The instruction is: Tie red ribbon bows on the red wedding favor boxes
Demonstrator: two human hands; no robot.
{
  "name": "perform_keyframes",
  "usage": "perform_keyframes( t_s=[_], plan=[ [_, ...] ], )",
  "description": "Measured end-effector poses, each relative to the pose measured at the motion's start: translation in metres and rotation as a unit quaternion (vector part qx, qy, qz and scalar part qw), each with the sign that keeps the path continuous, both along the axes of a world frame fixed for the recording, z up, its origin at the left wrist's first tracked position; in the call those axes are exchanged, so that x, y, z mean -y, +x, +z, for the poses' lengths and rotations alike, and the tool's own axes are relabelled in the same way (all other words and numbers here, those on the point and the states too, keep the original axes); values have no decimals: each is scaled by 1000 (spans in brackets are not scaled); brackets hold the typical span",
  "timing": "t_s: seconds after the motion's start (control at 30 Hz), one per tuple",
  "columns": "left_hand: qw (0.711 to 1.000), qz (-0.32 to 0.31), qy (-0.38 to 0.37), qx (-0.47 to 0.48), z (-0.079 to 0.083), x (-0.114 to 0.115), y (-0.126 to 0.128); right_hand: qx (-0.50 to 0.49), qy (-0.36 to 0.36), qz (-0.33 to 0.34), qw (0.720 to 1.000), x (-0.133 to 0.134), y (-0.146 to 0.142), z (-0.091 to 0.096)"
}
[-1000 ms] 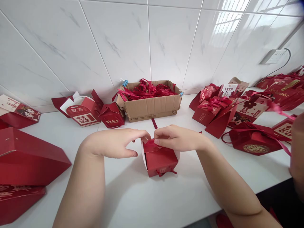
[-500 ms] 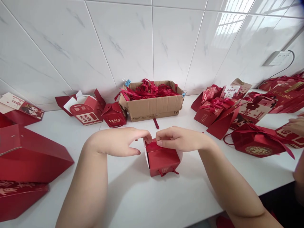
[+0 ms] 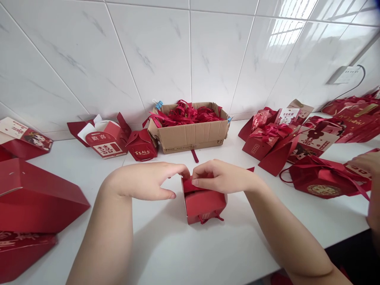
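A small red paper gift box (image 3: 204, 204) stands on the white counter (image 3: 184, 253) right in front of me, a thin red cord hanging at its lower front. My left hand (image 3: 148, 181) pinches the box's top flap at its left corner with fingertips together. My right hand (image 3: 221, 176) curls over the top from the right, fingers pressed on the folded flaps. A red flap tip sticks out past my right wrist.
A cardboard carton (image 3: 190, 128) full of red ribbons sits against the tiled wall. Red boxes lie at left (image 3: 107, 140), larger red bags at far left (image 3: 38, 198), several boxes and bags at right (image 3: 320, 178). Another person's hand (image 3: 366, 162) reaches in at the right edge.
The white side flaps of the small box are folded in and no longer show. Both hands stay on its top. The other person's hand moved over the bags at right.
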State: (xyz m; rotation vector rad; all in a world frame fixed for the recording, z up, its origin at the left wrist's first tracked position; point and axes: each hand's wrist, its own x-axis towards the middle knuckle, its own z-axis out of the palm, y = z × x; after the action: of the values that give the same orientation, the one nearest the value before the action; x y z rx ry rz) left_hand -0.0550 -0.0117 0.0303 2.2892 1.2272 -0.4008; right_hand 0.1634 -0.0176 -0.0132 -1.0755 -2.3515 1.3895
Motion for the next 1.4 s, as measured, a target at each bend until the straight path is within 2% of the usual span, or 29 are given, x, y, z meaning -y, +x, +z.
perform_keyframes(
  t_s=[0.1,0.23,0.33,0.47,0.6,0.73,0.9,1.4],
  plan=[
    [999,9,17,25,0,1,-4,-23,-44,18,999,-1,2,3],
    [998,-7,36,56,2,6,-6,-33,-92,9,995,-3,6,6],
    [998,15,39,49,6,13,-3,-49,-119,5,992,-4,10,8],
    [999,37,11,29,8,20,1,-118,-114,-7,986,-5,14,11],
    [998,59,12,1,3,19,4,-166,-101,2,981,-3,16,13],
    [998,55,16,-1,1,12,6,-113,-108,-5,988,0,11,10],
    [999,43,-19,18,5,4,3,-59,-96,-27,993,2,0,4],
    [998,41,-44,37,5,2,0,-45,-84,-66,993,5,-2,-1]
  ],
)
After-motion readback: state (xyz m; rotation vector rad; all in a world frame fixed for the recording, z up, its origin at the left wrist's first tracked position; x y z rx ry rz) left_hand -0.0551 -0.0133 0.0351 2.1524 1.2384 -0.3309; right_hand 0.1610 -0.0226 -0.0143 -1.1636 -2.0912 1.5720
